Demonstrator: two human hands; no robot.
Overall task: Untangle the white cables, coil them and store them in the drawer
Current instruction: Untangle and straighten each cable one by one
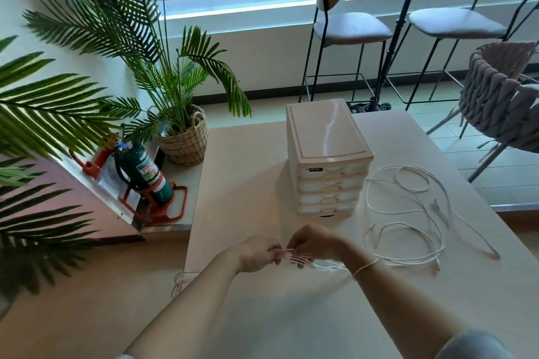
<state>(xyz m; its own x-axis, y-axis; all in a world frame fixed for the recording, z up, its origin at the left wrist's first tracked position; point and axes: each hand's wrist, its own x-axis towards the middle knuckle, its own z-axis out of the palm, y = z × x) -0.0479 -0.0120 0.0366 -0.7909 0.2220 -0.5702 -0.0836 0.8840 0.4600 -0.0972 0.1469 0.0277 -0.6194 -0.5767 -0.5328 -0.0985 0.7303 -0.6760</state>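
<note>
A white plastic drawer unit [328, 154] with several shut drawers stands in the middle of the beige table [291, 315]. Loose white cables [408, 213] lie in tangled loops on the table to its right. My left hand [256, 253] and my right hand [315, 245] meet in front of the unit. Both pinch a small folded bundle of white cable [291, 255] between them. One strand runs from the bundle under my right wrist toward the loops. Another bunch of cable [183, 280] hangs over the table's left edge.
A potted palm in a woven basket [186, 137] and a green fire extinguisher [145, 175] on a red stand sit on the floor to the left. Two bar stools [350, 29] and a woven chair [501, 96] stand beyond the table.
</note>
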